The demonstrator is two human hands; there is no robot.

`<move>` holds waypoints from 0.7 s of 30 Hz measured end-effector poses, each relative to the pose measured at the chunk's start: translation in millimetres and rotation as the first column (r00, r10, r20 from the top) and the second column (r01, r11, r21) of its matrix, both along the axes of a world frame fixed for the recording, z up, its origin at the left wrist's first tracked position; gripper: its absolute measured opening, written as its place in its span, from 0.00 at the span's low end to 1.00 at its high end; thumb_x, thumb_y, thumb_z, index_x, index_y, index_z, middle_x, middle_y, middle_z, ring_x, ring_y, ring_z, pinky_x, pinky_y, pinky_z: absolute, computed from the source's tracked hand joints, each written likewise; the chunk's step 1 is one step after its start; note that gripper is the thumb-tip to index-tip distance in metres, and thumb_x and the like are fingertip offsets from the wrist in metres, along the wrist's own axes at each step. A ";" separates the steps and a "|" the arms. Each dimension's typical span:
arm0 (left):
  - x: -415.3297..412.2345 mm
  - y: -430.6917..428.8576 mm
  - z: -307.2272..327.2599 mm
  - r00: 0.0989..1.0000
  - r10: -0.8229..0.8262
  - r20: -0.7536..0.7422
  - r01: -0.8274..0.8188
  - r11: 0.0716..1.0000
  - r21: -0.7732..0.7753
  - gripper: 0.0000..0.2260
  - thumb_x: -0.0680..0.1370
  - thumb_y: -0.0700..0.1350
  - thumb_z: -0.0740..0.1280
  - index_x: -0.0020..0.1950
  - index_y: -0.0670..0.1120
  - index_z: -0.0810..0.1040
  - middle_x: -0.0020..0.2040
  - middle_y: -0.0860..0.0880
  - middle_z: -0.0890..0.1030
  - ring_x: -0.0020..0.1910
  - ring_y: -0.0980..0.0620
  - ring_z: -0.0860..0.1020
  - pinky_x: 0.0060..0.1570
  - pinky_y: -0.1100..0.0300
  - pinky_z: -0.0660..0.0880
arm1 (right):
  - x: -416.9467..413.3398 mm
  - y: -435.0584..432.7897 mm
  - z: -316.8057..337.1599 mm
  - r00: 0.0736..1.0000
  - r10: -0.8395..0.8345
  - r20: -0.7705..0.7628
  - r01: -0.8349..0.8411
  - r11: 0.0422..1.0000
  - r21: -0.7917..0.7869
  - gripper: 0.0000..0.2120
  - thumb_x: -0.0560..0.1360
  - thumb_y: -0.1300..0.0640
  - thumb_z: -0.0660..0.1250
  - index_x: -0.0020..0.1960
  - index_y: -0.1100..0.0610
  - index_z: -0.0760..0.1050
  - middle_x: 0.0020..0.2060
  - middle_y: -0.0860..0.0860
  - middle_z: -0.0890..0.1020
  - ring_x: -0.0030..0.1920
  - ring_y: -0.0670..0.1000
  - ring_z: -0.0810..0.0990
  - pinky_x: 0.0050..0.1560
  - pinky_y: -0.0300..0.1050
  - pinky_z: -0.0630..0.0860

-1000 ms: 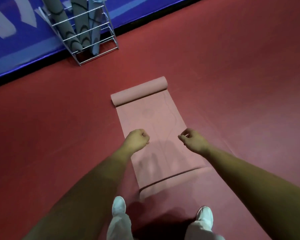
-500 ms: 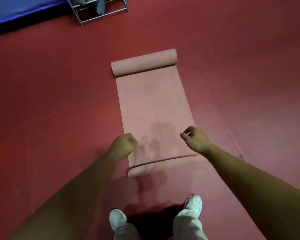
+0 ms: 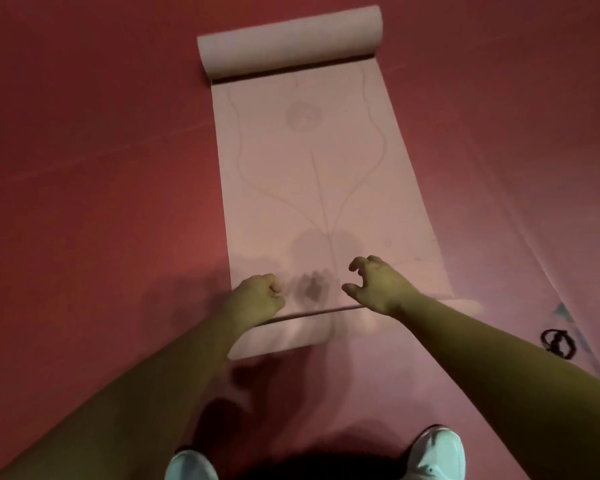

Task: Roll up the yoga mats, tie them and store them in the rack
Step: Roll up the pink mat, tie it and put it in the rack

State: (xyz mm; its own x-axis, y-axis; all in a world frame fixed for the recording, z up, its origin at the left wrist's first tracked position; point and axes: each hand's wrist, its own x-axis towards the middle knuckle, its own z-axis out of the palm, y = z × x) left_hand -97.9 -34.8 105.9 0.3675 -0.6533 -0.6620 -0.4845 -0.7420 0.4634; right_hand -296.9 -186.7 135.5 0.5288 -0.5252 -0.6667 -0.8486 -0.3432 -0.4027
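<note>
The mat (image 3: 312,174) lies mid-frame on the floor (image 3: 84,168), rolled only at its far end; rolling, tying and racking remain. The left hand (image 3: 257,299) is fisted, the right hand (image 3: 378,285) loosely curled, both empty over the near edge.

Cord (image 3: 557,342) on floor (image 3: 94,202), right of mat (image 3: 312,174)
</note>
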 end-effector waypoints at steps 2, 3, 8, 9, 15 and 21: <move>0.9 1.1 -41.8 0.997 -0.070 0.035 0.070 0.997 -0.008 0.08 0.74 0.45 0.69 0.51 0.48 0.79 0.51 0.48 0.81 0.48 0.49 0.79 0.53 0.57 0.76 | -4.9 -2.5 -40.2 0.997 0.082 -0.010 -0.082 0.997 -0.006 0.26 0.77 0.46 0.66 0.72 0.55 0.68 0.65 0.56 0.72 0.63 0.56 0.75 0.64 0.48 0.71; 1.1 1.3 -59.4 0.995 -0.089 0.035 0.090 0.996 -0.012 0.08 0.74 0.47 0.70 0.52 0.48 0.79 0.52 0.48 0.81 0.47 0.51 0.78 0.54 0.57 0.76 | -7.6 -3.1 -58.3 0.992 0.124 -0.018 -0.124 0.992 0.007 0.27 0.77 0.45 0.66 0.73 0.54 0.68 0.66 0.55 0.72 0.64 0.56 0.75 0.65 0.47 0.70; 6.1 4.3 -122.6 0.913 -0.406 -0.031 0.407 0.911 0.070 0.22 0.76 0.59 0.68 0.65 0.50 0.72 0.59 0.51 0.77 0.57 0.52 0.77 0.60 0.56 0.73 | -4.7 3.6 -126.1 0.948 0.316 -0.031 -0.312 0.944 0.107 0.26 0.76 0.44 0.69 0.71 0.50 0.70 0.66 0.51 0.76 0.62 0.52 0.76 0.58 0.38 0.70; 6.4 4.1 -132.5 0.841 -0.542 -0.002 0.539 0.836 0.103 0.26 0.76 0.62 0.66 0.69 0.50 0.69 0.62 0.50 0.76 0.60 0.51 0.76 0.61 0.55 0.73 | -5.1 5.0 -136.7 0.936 0.351 -0.041 -0.344 0.932 0.112 0.24 0.76 0.47 0.69 0.71 0.51 0.71 0.65 0.50 0.77 0.62 0.52 0.76 0.53 0.34 0.67; -2.5 18.1 -166.0 0.668 -0.744 0.007 0.734 0.660 0.163 0.23 0.79 0.55 0.63 0.71 0.48 0.66 0.60 0.48 0.78 0.57 0.47 0.76 0.58 0.52 0.74 | -21.8 17.6 -177.9 0.862 0.505 -0.046 -0.493 0.856 0.153 0.08 0.79 0.54 0.67 0.57 0.53 0.78 0.51 0.47 0.82 0.50 0.50 0.77 0.44 0.31 0.65; -22.4 55.5 -151.1 0.797 -0.600 0.064 0.599 0.800 0.047 0.19 0.78 0.39 0.55 0.68 0.49 0.67 0.62 0.44 0.76 0.60 0.44 0.74 0.60 0.52 0.70 | -29.5 22.0 -159.7 0.898 0.423 0.122 -0.422 0.906 -0.033 0.12 0.77 0.52 0.69 0.36 0.48 0.71 0.31 0.44 0.76 0.37 0.48 0.74 0.35 0.37 0.67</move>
State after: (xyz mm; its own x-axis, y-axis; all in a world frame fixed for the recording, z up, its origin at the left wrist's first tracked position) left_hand -120.3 20.7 -45.2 -0.0459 -0.7436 -0.6671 -0.8669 -0.3022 0.3965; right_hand -326.4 -164.8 -24.2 0.7795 -0.2380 -0.5795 -0.5671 -0.6610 -0.4914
